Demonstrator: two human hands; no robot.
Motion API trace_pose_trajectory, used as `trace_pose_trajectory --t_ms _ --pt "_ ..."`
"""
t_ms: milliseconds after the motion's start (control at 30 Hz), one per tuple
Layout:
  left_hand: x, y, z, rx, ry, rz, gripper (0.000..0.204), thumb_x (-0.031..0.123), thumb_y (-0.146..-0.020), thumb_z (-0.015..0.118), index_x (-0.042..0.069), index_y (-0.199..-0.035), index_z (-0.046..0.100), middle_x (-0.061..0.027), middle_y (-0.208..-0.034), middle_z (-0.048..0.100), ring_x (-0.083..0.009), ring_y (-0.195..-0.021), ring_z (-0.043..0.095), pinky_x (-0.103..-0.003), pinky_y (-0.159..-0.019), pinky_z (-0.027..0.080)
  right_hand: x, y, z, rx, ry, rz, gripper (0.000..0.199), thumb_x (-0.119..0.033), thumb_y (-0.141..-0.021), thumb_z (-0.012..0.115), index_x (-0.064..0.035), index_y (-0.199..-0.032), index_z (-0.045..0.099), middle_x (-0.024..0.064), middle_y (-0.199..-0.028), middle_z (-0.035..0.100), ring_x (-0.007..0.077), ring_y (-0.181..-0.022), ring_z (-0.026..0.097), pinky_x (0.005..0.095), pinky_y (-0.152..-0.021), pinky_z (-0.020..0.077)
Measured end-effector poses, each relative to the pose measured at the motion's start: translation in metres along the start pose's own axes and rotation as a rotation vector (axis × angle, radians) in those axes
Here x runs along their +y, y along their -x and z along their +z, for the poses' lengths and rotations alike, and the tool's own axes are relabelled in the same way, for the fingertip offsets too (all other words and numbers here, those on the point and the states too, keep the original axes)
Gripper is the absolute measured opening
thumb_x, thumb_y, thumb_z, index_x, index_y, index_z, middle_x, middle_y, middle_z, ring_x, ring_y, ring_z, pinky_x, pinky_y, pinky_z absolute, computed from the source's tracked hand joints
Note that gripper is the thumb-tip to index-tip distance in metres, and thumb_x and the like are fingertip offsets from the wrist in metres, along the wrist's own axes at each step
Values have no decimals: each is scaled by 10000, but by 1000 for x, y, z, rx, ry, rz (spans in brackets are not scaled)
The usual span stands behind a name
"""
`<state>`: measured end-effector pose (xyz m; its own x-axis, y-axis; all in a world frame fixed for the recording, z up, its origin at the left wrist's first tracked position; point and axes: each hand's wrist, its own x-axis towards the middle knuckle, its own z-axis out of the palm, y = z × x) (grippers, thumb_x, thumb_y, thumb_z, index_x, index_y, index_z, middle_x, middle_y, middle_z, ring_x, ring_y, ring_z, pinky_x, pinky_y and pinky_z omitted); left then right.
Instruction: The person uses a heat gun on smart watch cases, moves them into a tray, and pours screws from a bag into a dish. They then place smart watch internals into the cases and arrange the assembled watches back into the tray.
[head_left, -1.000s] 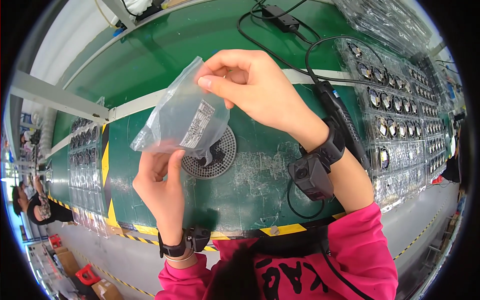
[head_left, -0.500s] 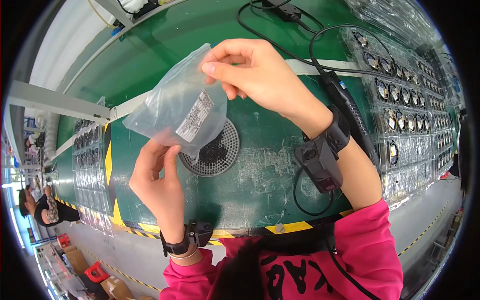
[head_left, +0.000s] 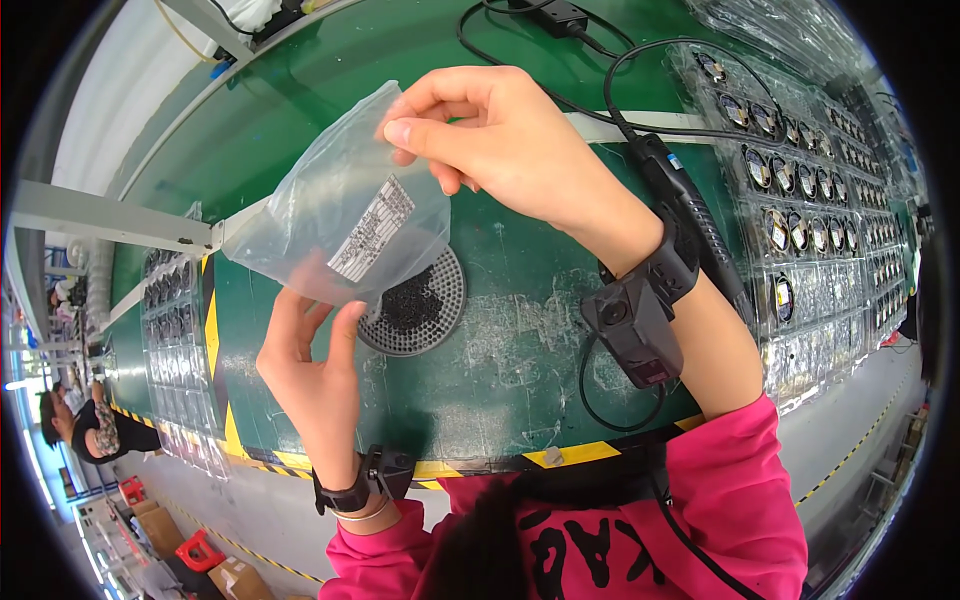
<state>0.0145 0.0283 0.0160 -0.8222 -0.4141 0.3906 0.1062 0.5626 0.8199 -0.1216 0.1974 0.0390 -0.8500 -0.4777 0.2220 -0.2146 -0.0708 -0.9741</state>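
A clear plastic bag [head_left: 300,205] with a white printed label hangs tilted over a round grey dimpled tray [head_left: 450,305]. My right hand [head_left: 480,135] pinches the bag's upper corner between thumb and fingers. Lower down, my left hand [head_left: 315,350] has its fingers behind the bag's bottom edge, with the thumb in front near its lower corner. Small black pieces [head_left: 410,303], too tiny to name, lie heaped in the tray under that corner. The bag covers the tray's upper left part.
On the right, clear blister trays [head_left: 815,235] hold many small round cabled parts. A black handheld tool [head_left: 690,195] with a cord lies beside my right forearm. More blister trays [head_left: 180,330] stand at left, near a metal post [head_left: 110,215]. A person [head_left: 95,425] is farther left.
Both the bag and my right hand have shifted slightly left and up. More black pieces show in the tray. My left hand stays nearly in place at the bag's lower edge.
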Motion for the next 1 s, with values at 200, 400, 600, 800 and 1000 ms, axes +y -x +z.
trace_pose_trajectory --t_ms 200,400,600,800,1000 --pt "-12 -2 -7 -71 -1 -31 193 -80 -824 642 -41 -1012 621 -61 -882 666 -108 -807 626 -252 -790 505 3 -1 2 -9 -16 -26 178 -164 -890 639 12 -916 653 42 -788 654 57 -574 509 207 -529 420" --pt "-17 -1 -8 -143 33 20 147 -78 -839 625 -39 -979 608 -65 -872 660 -113 -795 629 -243 -771 502 -3 2 -1 23 13 -31 146 -126 -881 640 17 -900 658 53 -786 662 55 -580 514 206 -530 424" --pt "-21 1 -8 -122 73 -105 80 -54 -850 625 -24 -916 592 -55 -836 653 -109 -715 589 -237 -674 478 -11 8 5 69 54 -129 78 -48 -866 630 17 -891 664 61 -796 676 55 -581 518 201 -526 418" --pt "-31 -4 -11 -136 -102 -32 98 -24 -837 652 -23 -902 579 -48 -776 640 -104 -679 559 -260 -646 461 -15 9 4 60 75 -149 53 -32 -862 636 7 -886 663 33 -771 658 57 -578 519 201 -524 417" --pt "-37 -2 -18 -178 -87 -42 510 58 -717 779 -14 -1154 525 -126 -1059 595 -218 -958 561 -329 -852 452 -27 5 -14 70 98 -160 70 -70 -876 650 0 -887 655 13 -754 633 52 -590 526 207 -535 432"
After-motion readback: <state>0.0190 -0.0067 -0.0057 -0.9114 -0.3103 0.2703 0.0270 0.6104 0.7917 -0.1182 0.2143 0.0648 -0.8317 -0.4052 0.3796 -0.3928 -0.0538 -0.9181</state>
